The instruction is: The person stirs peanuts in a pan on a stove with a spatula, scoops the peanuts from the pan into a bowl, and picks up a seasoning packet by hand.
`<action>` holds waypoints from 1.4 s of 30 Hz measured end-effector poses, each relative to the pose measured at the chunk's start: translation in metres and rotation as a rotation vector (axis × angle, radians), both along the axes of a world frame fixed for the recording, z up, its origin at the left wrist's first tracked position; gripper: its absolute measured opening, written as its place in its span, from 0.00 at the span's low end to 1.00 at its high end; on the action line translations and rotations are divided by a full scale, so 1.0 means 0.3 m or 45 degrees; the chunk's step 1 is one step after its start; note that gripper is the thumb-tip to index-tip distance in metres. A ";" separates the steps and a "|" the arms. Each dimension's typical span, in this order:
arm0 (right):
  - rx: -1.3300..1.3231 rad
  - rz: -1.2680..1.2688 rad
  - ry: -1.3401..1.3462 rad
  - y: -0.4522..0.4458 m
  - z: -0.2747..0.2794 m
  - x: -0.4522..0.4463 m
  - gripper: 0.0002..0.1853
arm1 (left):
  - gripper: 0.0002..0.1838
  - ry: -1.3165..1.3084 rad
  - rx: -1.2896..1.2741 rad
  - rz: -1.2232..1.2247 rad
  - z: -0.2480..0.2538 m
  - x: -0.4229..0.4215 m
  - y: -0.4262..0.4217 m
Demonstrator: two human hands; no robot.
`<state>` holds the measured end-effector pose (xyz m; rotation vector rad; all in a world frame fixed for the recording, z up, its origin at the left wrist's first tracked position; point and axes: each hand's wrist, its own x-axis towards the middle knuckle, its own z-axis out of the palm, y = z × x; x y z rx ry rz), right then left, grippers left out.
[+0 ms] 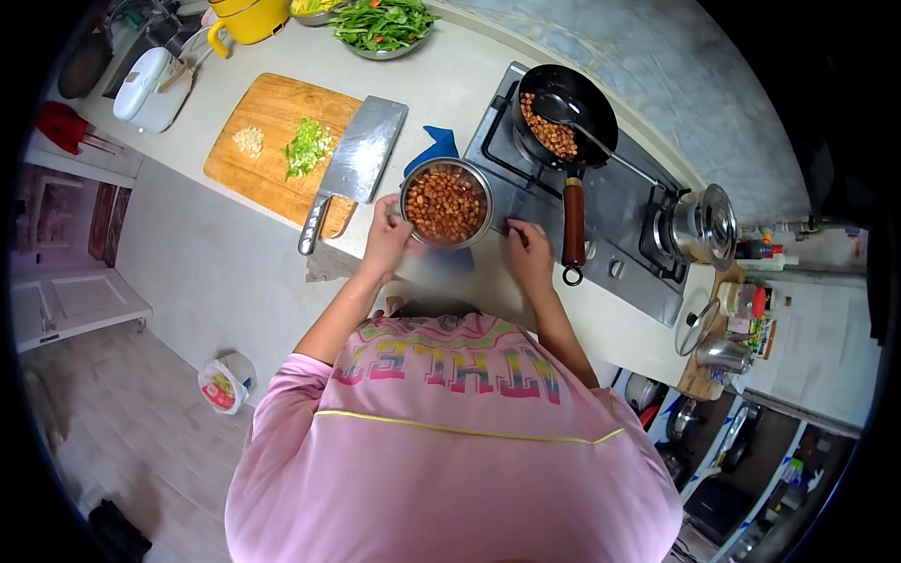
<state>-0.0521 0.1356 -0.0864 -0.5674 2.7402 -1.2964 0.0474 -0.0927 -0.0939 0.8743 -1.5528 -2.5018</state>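
My left hand (387, 235) is closed on the left rim of a round steel bowl (491, 203) full of reddish-brown peanuts (446, 205). The bowl is at the counter's front, partly over a blue cloth (434, 148). To its right, my right hand (531, 247) rests by the front edge of the gas stove (507, 192), fingers loosely bent and nothing visible in them. A black wok (601, 103) with a wooden handle sits on the left burner, holding more peanuts and a metal ladle (615, 155).
Left of the bowl lies a cutting board (267, 98) with chopped green onion (308, 147), minced garlic (249, 142) and a cleaver (368, 150). A plate of green vegetables (383, 26) stands behind. On the right burner is a lidded steel pot (699, 230); a glass lid (697, 328) lies nearby.
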 end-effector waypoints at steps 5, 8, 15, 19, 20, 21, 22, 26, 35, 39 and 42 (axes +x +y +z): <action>-0.205 -0.058 0.081 0.034 -0.041 0.011 0.09 | 0.26 -0.071 0.062 0.005 0.018 0.024 0.008; -0.062 -0.058 -0.199 0.006 0.021 0.026 0.11 | 0.26 -0.099 -0.032 -0.002 0.009 0.036 0.012; -0.505 0.012 -0.545 -0.087 -0.046 0.021 0.12 | 0.17 -0.138 -0.423 0.054 0.029 0.045 -0.032; -0.522 -0.060 -0.624 -0.084 -0.049 0.026 0.12 | 0.12 -0.176 -1.836 0.052 0.076 0.039 -0.158; -0.535 -0.068 -0.659 -0.079 -0.049 0.023 0.12 | 0.12 -0.124 -1.961 0.092 0.074 0.041 -0.193; -0.531 -0.071 -0.646 -0.075 -0.051 0.020 0.12 | 0.11 -0.068 -2.087 0.132 0.074 0.048 -0.229; -0.524 -0.076 -0.634 -0.068 -0.056 0.022 0.12 | 0.15 -0.121 -2.073 0.149 0.064 0.064 -0.259; -0.537 -0.095 -0.603 -0.045 -0.098 0.021 0.13 | 0.21 -0.369 -2.053 0.042 0.028 0.153 -0.319; -0.468 -0.072 -0.602 -0.050 -0.097 0.016 0.13 | 0.18 -0.402 -1.742 0.107 -0.036 0.166 -0.404; -0.460 -0.072 -0.602 -0.027 -0.092 0.017 0.13 | 0.18 -0.423 -1.798 0.154 -0.046 0.167 -0.430; -0.449 -0.083 -0.575 -0.018 -0.094 0.023 0.12 | 0.20 -0.484 -1.896 0.116 -0.015 0.159 -0.428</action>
